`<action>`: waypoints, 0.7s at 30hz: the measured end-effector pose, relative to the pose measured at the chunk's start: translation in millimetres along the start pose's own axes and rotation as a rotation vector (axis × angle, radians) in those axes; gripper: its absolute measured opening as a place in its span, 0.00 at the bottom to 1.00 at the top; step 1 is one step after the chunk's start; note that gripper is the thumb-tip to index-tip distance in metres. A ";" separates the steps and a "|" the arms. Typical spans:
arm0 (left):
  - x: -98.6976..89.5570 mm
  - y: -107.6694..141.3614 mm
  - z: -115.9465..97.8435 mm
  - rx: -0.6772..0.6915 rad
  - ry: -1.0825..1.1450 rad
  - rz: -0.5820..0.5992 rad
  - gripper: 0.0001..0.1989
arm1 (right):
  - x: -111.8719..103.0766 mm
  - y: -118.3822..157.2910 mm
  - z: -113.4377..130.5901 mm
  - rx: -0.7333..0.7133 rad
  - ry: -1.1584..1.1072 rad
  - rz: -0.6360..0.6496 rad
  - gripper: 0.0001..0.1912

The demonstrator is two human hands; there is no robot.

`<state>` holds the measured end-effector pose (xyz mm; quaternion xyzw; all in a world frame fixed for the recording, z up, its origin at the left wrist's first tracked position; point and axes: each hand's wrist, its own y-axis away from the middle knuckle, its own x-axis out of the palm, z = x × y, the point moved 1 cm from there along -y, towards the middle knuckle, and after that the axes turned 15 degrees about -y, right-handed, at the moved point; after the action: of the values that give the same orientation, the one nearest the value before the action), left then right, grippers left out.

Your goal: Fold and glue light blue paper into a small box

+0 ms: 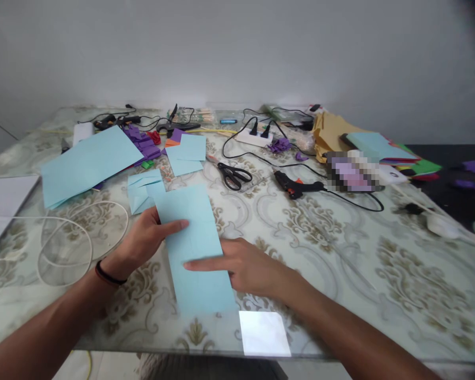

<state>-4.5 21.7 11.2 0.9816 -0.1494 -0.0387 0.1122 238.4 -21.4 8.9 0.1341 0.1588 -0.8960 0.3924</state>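
Note:
A long strip of light blue paper is held over the middle of the table, near its front edge. My left hand grips its left side, thumb on top and fingers hidden beneath. From the right, my right hand holds the other edge, with the index finger stretched across the sheet and the rest under it. Just beyond the strip lie folded light blue pieces and smaller blue squares. Black-handled scissors rest behind the strip, to the right.
Large blue sheets lie at left beside a looped white cable. A black glue gun sits right of the scissors, its cord running near a white power strip. Purple folded papers and brown paper are farther back.

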 end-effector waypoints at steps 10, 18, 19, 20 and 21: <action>-2.7 4.0 -15.5 0.019 0.014 -0.036 0.10 | -10.1 0.0 -1.2 -0.025 -0.332 -0.092 0.08; -7.9 3.8 -13.7 -0.007 -0.080 0.110 0.15 | -34.4 -2.5 12.6 0.208 -0.498 -0.327 0.16; -7.6 3.7 -14.2 -0.014 -0.105 0.165 0.16 | -35.3 -1.9 12.4 0.240 -0.484 -0.362 0.17; -6.9 4.1 -15.0 -0.029 -0.134 0.222 0.17 | -35.8 -1.1 12.1 0.274 -0.474 -0.387 0.18; -6.0 4.7 -16.1 -0.046 -0.161 0.269 0.17 | -36.0 -0.3 11.9 0.310 -0.467 -0.396 0.19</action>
<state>-9.8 22.5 28.2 0.9436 -0.2874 -0.1055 0.1265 260.4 -2.1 33.0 -0.0503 -0.0505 -0.9747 0.2116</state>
